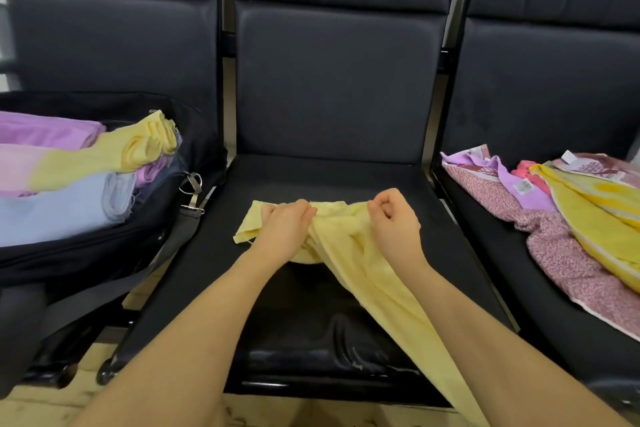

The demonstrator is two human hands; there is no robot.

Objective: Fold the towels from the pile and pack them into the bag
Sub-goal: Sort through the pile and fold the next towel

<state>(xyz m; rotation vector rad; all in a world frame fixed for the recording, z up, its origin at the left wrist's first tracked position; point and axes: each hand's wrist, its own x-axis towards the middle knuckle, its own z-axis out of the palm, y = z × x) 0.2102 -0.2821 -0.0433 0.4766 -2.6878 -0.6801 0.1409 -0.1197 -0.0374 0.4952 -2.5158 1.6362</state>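
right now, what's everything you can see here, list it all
seats: three, black padded, side by side
bag: one, black, open on the left seat, strap hanging off
folded towels: several, purple, pink, pale yellow, light blue, stacked in the bag
pale yellow towel: one, bunched on the middle seat, trailing toward the camera
towel pile: several, floral pink, purple, bright yellow, red, loose on the right seat
left hand: grips the yellow towel
right hand: grips the yellow towel
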